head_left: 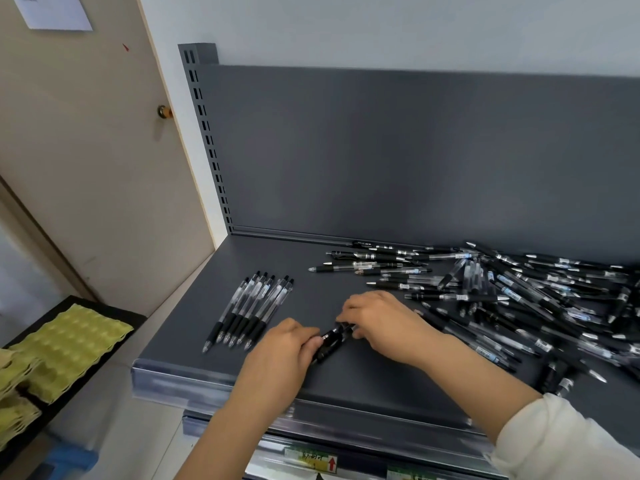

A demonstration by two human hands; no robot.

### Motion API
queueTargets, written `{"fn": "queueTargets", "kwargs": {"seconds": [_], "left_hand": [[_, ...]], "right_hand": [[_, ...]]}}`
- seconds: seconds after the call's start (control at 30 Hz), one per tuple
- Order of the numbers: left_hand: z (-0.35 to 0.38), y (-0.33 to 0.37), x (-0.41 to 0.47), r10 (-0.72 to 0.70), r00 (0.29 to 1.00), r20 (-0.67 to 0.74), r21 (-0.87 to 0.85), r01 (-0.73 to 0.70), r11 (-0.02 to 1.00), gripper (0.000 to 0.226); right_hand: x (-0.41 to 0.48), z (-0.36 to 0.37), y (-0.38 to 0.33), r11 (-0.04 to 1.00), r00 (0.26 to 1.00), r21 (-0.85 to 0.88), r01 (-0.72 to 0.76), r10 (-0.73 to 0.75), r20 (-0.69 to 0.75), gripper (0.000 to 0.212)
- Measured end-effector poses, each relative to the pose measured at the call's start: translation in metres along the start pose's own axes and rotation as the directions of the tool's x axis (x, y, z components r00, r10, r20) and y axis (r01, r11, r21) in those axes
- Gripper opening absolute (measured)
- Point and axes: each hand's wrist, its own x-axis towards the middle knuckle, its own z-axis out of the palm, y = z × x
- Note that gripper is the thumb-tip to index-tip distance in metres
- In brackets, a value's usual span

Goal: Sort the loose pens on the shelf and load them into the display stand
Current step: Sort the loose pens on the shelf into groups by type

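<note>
Inspector: Shelf carries pens in three lots. Report positions.

Clerk: Taking the hands as the dial's centre: a sorted row of clear-barrelled pens with black grips lies at ten o'clock, side by side, tips toward the front edge. The loose pile sprawls from one to four o'clock, pens crossing at all angles, reaching the back panel.

Inspector: And the hands?

Clerk: A small bundle of black pens lies between them, low over the shelf near its front edge. The left hand has its fingers curled round the bundle's near end. The right hand pinches the far end with its fingertips. Whether the bundle touches the shelf, I cannot tell.

Inspector: Surroundings?

Clerk: Yellow egg trays are stacked at nine o'clock, below shelf level. A beige door stands at eleven o'clock.
</note>
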Motion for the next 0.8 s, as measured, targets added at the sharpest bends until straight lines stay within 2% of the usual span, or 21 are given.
{"fn": "queueTargets", "kwargs": {"seconds": [0.13,0.23,0.37,0.53,0.67,0.73,0.8], "left_hand": [[-0.004,-0.004,0.003,-0.053,0.984,-0.17,0.011,0.056,0.998,0.039],[-0.006,-0.006,0.003,-0.066,0.966,-0.248,0.031,0.076,0.997,0.043],[0.003,-0.005,0.009,-0.063,0.982,-0.176,-0.063,0.052,0.997,0.036],[0.015,0.003,0.021,-0.058,0.993,-0.106,-0.125,0.044,0.991,0.031],[0.022,0.011,0.029,-0.041,0.997,-0.062,-0.048,0.038,0.998,0.038],[0.025,0.016,0.03,-0.056,0.998,-0.041,-0.016,0.056,0.998,0.046],[0.027,0.019,0.032,-0.084,0.996,-0.021,-0.041,0.083,0.996,0.049]], "right_hand": [[0.002,-0.006,-0.004,0.991,0.991,0.017,-0.134,0.133,0.025,0.034],[-0.001,-0.003,-0.013,0.942,0.948,0.138,-0.306,0.314,-0.043,0.038],[0.002,0.006,-0.032,0.841,0.875,0.333,-0.427,0.476,-0.081,0.038],[0.001,0.011,-0.055,0.769,0.868,0.512,-0.384,0.49,-0.085,0.023],[-0.023,0.004,-0.042,0.761,0.85,0.539,-0.362,0.506,-0.144,0.025],[-0.042,-0.002,-0.026,0.763,0.803,0.508,-0.4,0.559,-0.208,0.03],[-0.064,-0.006,-0.009,0.731,0.729,0.489,-0.475,0.639,-0.247,0.026]]}}
